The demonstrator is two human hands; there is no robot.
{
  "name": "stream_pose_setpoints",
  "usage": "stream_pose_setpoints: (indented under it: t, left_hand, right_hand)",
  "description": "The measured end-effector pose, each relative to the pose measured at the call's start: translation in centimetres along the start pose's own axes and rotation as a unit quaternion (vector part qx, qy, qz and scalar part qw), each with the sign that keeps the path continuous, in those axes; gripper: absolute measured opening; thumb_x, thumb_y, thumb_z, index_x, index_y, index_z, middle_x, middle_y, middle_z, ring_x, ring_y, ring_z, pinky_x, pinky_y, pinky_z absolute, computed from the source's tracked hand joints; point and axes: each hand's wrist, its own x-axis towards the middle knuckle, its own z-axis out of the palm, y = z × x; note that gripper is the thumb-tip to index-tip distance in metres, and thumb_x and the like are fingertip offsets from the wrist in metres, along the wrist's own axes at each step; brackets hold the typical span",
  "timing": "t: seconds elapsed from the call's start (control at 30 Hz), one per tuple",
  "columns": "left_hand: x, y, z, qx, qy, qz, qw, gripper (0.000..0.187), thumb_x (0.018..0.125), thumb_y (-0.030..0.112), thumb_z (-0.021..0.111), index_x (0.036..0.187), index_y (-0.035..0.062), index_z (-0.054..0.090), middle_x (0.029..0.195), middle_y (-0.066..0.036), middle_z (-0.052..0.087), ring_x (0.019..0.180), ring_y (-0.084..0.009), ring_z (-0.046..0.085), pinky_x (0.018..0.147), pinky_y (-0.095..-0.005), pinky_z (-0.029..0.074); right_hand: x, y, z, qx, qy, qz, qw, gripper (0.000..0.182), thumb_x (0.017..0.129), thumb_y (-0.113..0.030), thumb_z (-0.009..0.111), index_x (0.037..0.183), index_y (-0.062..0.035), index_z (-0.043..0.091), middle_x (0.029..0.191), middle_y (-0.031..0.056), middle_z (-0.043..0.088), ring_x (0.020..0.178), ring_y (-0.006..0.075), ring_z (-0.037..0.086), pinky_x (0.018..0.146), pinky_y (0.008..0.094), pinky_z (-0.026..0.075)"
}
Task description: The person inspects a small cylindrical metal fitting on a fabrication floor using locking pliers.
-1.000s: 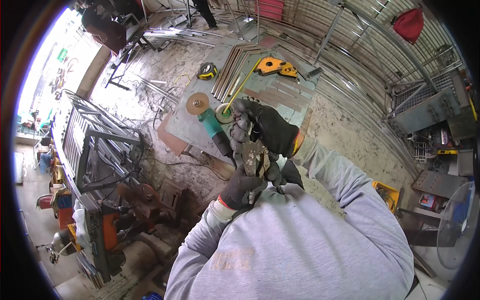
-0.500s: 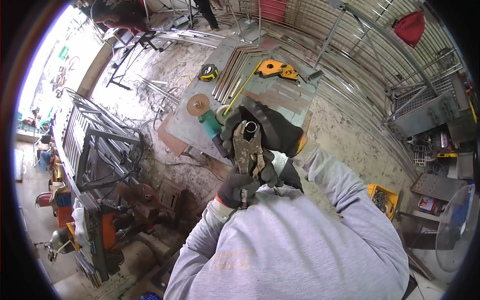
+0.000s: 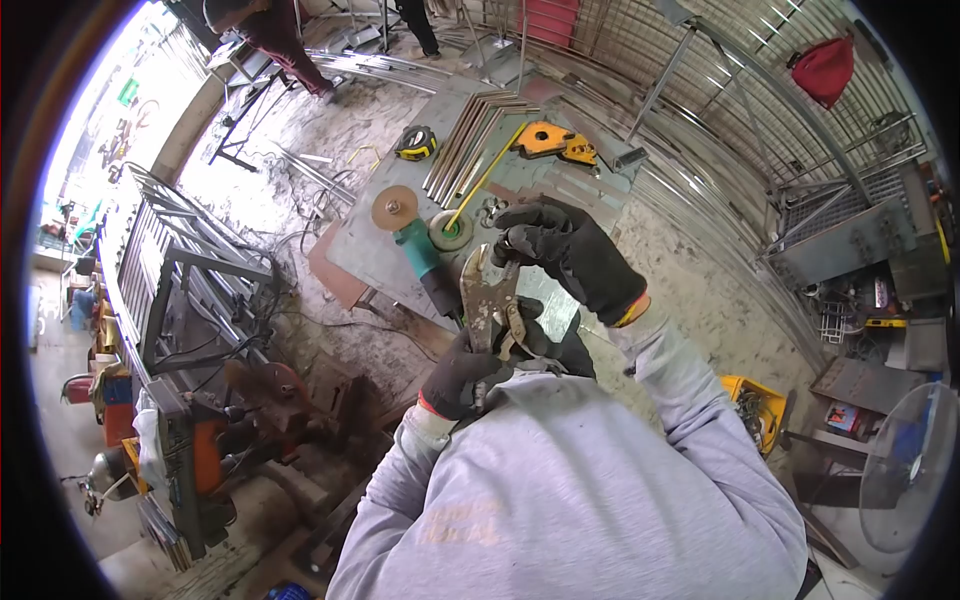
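Note:
My left hand, in a dark glove, is closed around the handles of worn locking pliers whose jaws point up and away from me. My right hand, gloved too, pinches at the jaw tips. A short metal ring seems to be between its fingertips, mostly hidden by them. Just beyond the fingers, small round metal pieces lie on the metal-topped table. Left of the pliers rests a teal angle grinder with a brown disc. Beside it is a round disc with a green centre.
On the table are a tape measure, bent metal bars, a yellow strip and orange magnetic holders. Metal frames stand at left. A yellow bin sits at right. Other people are at the back.
My right hand has drawn back to the right from around the jaws, and the ring's open end no longer shows. The pliers have tilted slightly. A person at the back has shifted.

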Motion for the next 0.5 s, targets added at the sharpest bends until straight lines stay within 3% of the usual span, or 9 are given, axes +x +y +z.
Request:
stream_pose_setpoints:
  t: [0.07,0.1,0.17,0.43,0.47,0.5]
  left_hand:
    - [0.0,0.5,-0.3,0.059,-0.05,0.048,0.996,0.04,0.083,0.013,0.078,0.119,-0.0036,0.069,0.136,-0.024,0.062,0.126,-0.0375,0.064,0.11,-0.0471,0.047]
    - [0.0,0.6,-0.4,0.057,-0.051,0.051,0.996,0.04,0.083,0.013,0.078,0.119,-0.0036,0.069,0.136,-0.024,0.062,0.126,-0.0375,0.064,0.11,-0.0471,0.047]
    - [-0.1,0.7,-0.5,0.034,-0.054,0.042,0.997,0.023,0.085,0.007,0.081,0.102,-0.0047,0.073,0.134,-0.026,0.062,0.124,-0.039,0.064,0.107,-0.0451,0.048]
    - [-0.7,-2.3,-4.0,0.189,0.054,0.005,0.981,0.015,0.085,0.002,0.077,0.098,-0.0047,0.073,0.133,-0.029,0.062,0.12,-0.0404,0.065,0.104,-0.0458,0.05]
    - [-0.6,-3.5,-6.0,0.342,-0.007,0.116,0.932,0.035,0.086,0.007,0.072,0.118,-0.0054,0.064,0.133,-0.021,0.063,0.12,-0.0328,0.064,0.105,-0.0412,0.049]
    - [-0.5,-3.4,-6.3,0.482,-0.067,0.223,0.845,0.055,0.088,0.011,0.067,0.139,-0.006,0.055,0.134,-0.014,0.064,0.12,-0.0252,0.062,0.106,-0.0366,0.048]
  right_hand:
    - [-0.2,0.7,0.5,0.144,0.082,-0.005,0.986,0.027,0.101,-0.007,0.068,0.126,0.0024,0.066,0.108,0.0107,0.073,0.098,0.0222,0.073,0.092,0.0371,0.059]
    - [-0.2,1.0,0.5,0.14,0.081,-0.005,0.987,0.027,0.101,-0.007,0.068,0.126,0.0024,0.066,0.108,0.0107,0.073,0.098,0.0222,0.073,0.092,0.0371,0.059]
    - [-0.4,1.6,0.9,0.192,0.109,-0.008,0.975,0.022,0.1,-0.005,0.067,0.121,0.002,0.067,0.108,0.0107,0.073,0.099,0.0227,0.073,0.092,0.0384,0.059]
    - [-0.7,4.1,2.0,0.155,0.183,-0.015,0.971,0.026,0.097,-0.006,0.071,0.122,0.0022,0.066,0.107,0.0095,0.072,0.098,0.02,0.072,0.091,0.0336,0.059]
    - [-0.9,4.0,2.2,0.143,0.18,-0.01,0.973,0.025,0.1,-0.009,0.069,0.121,0.002,0.066,0.108,0.0092,0.072,0.098,0.0198,0.072,0.091,0.0333,0.059]
    - [-1.0,3.9,2.3,0.13,0.177,-0.004,0.976,0.025,0.102,-0.013,0.067,0.121,0.0019,0.066,0.108,0.0089,0.072,0.098,0.0196,0.072,0.091,0.0329,0.059]
